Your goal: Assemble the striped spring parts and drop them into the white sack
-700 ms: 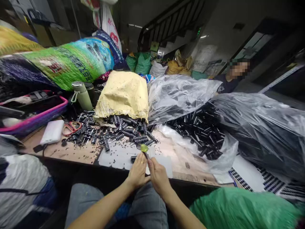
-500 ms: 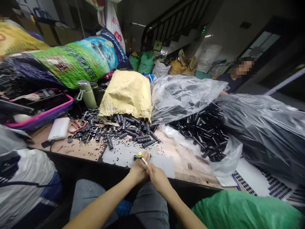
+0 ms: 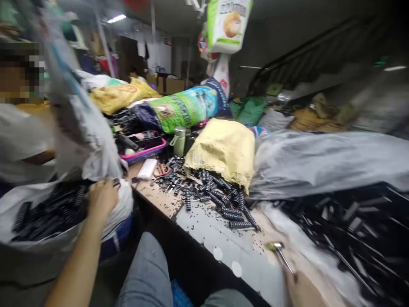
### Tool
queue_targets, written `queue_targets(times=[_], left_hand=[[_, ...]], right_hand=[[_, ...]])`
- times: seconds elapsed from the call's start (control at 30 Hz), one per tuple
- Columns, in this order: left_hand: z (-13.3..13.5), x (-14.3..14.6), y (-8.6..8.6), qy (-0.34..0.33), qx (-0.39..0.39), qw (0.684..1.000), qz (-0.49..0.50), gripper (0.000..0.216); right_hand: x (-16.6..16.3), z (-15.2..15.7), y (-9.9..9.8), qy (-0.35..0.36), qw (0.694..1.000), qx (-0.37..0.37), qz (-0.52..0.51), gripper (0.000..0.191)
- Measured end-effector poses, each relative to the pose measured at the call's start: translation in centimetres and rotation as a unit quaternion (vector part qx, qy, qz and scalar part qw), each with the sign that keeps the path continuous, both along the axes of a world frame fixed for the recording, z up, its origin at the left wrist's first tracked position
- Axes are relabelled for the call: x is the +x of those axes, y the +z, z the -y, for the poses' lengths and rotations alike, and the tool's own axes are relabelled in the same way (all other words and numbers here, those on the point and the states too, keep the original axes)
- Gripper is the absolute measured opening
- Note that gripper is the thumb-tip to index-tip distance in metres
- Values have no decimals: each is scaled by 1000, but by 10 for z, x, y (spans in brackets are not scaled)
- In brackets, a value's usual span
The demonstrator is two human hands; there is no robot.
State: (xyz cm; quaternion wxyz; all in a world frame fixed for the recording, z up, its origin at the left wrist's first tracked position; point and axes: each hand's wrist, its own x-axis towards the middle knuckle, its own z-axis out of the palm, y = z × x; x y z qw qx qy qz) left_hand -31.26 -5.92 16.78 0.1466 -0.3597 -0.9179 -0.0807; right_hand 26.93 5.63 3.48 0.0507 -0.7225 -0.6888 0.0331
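Your left hand (image 3: 101,199) is stretched out to your left, off the worktop (image 3: 166,200), at the mouth of a white plastic bag (image 3: 124,204) filled with black ribbed cylinders (image 3: 44,215). The fingers curl over the bag's upper edge, where a small dark piece sits against them; the blur keeps you from telling whether the grip is closed on that piece or only on the plastic.

Your right hand (image 3: 302,290) is low at the near edge of the worktop, its grip closed on the thin metal shaft of a small tool with a yellowish head (image 3: 276,248). The head points away from you and lies just above or on the pale sheet (image 3: 207,221) covering the worktop; you cannot tell which.

Beyond the tool, a heap of black ribbed springs (image 3: 223,200) spills from an open yellow sack (image 3: 222,151). Near the far left corner lie a white power bank (image 3: 147,169) and red-handled scissors (image 3: 162,169), with a green flask (image 3: 180,141) standing behind them. To your right, clear plastic sheeting (image 3: 319,162) lies over a blurred heap of black tubes (image 3: 351,221). Another person in a white sleeve (image 3: 19,140) sits at your left.
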Motion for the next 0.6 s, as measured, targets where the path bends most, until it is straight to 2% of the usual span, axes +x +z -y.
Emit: queue_targets(times=[0.03, 0.07, 0.13, 0.17, 0.23, 0.3, 0.33, 0.4, 0.43, 0.47, 0.53, 0.6], left_hand=[[-6, -2, -2, 4, 24, 1000, -17, 36], [-21, 7, -8, -37, 46, 998, -17, 38], [-64, 55, -26, -187, 78, 979, 28, 36], [-89, 89, -37, -280, 77, 955, 65, 33], [-135, 159, -57, -429, 39, 895, 113, 29], [-171, 212, -71, -499, -20, 860, 108, 33], [-185, 230, -75, -509, -53, 854, 94, 35], [-206, 246, -81, -511, -103, 851, 66, 36], [-213, 248, -84, -515, -117, 847, 58, 35], [-219, 247, -86, -525, -124, 840, 55, 33], [-224, 242, -90, -554, -127, 820, 59, 31], [-225, 238, -95, -575, -129, 806, 62, 30]], right_hand=[[-8, 2, -3, -15, 1000, 14, 2, 35], [-17, 5, -6, -19, 999, 44, 12, 36], [-33, 8, -7, -25, 995, 100, 21, 38], [-37, 8, -5, -13, 993, 114, 5, 39], [-34, 3, 9, 22, 989, 133, -66, 41], [-15, -6, 34, 31, 972, 175, -157, 47], [0, -11, 49, 4, 958, 209, -196, 51], [31, -19, 76, -72, 918, 277, -274, 54], [43, -20, 86, -121, 908, 280, -286, 52], [49, -21, 91, -144, 916, 245, -283, 50], [43, -19, 87, -140, 932, 191, -274, 42], [15, -21, 69, -103, 944, 145, -277, 34]])
